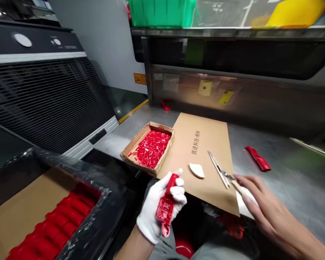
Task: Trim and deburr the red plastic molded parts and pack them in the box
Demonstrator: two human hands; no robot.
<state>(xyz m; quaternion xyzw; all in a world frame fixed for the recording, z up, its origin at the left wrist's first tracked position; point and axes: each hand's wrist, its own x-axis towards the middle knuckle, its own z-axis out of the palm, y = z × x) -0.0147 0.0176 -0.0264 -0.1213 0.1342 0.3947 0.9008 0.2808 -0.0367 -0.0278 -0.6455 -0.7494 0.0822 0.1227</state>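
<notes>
My left hand [162, 202], in a white glove, is closed around a red plastic housing [166, 211]. Its hollow, ribbed inside faces up, and its tube-like end points away from me. My bare right hand [260, 206] lies at the right edge of the cardboard sheet [206, 139]. Its fingers and thumb close on the pale handle of small pliers [230, 178] with metal jaws. Touching or just beside those jaws lies a slim utility knife [219, 169]. A white quarter-round piece [197, 170] rests on the cardboard between my hands.
A shallow cardboard tray [132, 163] holds many small red plastic scraps. Another red part [258, 159] lies on the metal table [284, 180] at right. A black-lined bin [108, 209] with stacked red parts stands at lower left. Overhead, a shelf [173, 33] bears a green bin [162, 13].
</notes>
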